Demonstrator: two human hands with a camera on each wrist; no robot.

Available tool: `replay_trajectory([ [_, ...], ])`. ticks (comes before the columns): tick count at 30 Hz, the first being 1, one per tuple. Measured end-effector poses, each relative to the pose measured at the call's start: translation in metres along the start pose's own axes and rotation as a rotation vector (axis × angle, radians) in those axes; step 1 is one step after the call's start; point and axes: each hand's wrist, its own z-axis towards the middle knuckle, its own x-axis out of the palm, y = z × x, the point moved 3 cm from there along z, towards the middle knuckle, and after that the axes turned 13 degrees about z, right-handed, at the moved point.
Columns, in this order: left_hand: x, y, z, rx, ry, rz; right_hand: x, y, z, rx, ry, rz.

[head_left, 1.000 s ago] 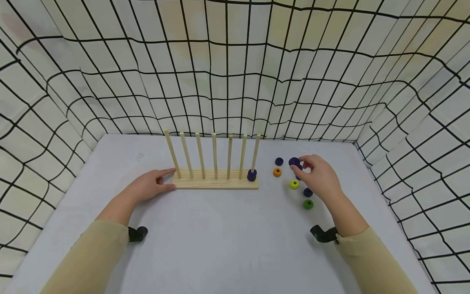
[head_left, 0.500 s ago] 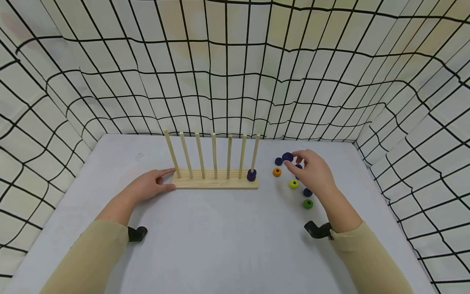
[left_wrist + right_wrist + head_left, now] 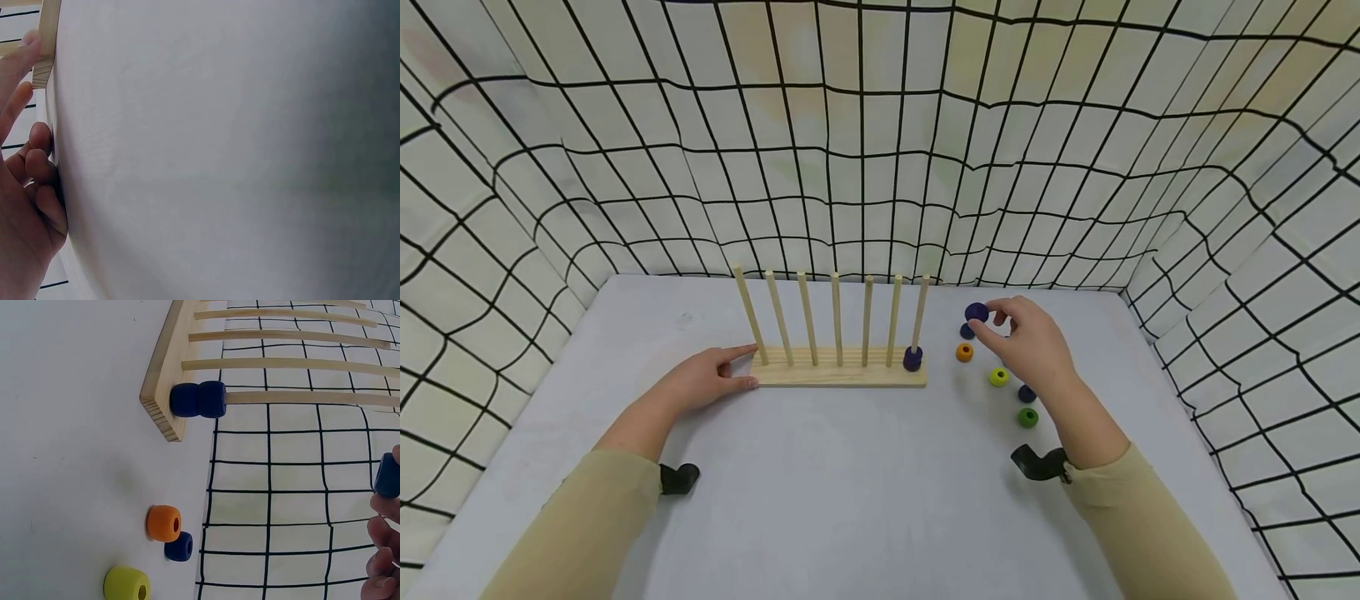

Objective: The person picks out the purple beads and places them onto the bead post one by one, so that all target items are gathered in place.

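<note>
Dk blue bead (squat, rounded) is pinched by R hand, R of rack; rack's L end is pinched by L hand.

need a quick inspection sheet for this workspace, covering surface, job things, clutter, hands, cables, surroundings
Surface: white tabletop, faint mark toward the back left
Job's things: wooden rack with seven pegs, two stacked blue beads on the rightmost; orange bead, yellow bead, green bead and loose blue beads right of it
Clutter: nothing seen
Hands: left hand has thumb and index finger at the rack's left end; right hand pinches a raised blue bead
Cables: nothing seen
Surroundings: black netting on three sides
</note>
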Motion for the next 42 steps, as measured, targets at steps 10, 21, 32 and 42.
replay_trajectory([
  [10, -0.001, -0.001, 0.001, 0.003, -0.006, 0.009, -0.001, 0.009, 0.003, -0.036, -0.016, 0.008],
  [21, 0.000, 0.000, 0.000, -0.008, -0.006, 0.010, -0.002, 0.021, 0.007, -0.088, -0.030, -0.005],
  [32, -0.001, -0.002, 0.000, -0.005, -0.010, 0.010, -0.003, 0.034, 0.012, -0.115, -0.033, 0.017],
  [42, -0.001, -0.001, 0.000, -0.014, -0.002, 0.028, -0.002, 0.047, 0.016, -0.135, -0.045, 0.043],
])
